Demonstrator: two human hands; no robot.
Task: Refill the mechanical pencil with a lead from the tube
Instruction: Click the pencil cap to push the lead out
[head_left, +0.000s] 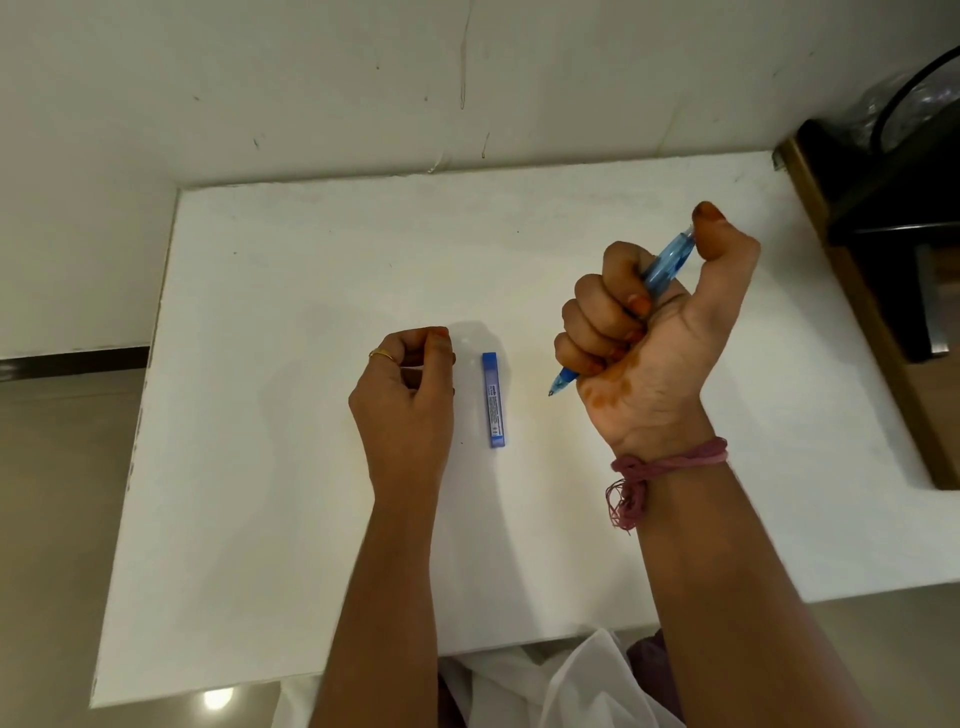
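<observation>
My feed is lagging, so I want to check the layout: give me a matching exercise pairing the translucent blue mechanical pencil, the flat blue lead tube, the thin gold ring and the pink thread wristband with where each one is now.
Things:
1. translucent blue mechanical pencil
2. flat blue lead tube
3. thin gold ring
4. pink thread wristband

Places:
A. tied round the right wrist
B. lying on the white table between the hands
C. gripped in the right hand, thumb on its top end
D. on a finger of the left hand

Pairs: 1-C, 2-B, 3-D, 4-A
</observation>
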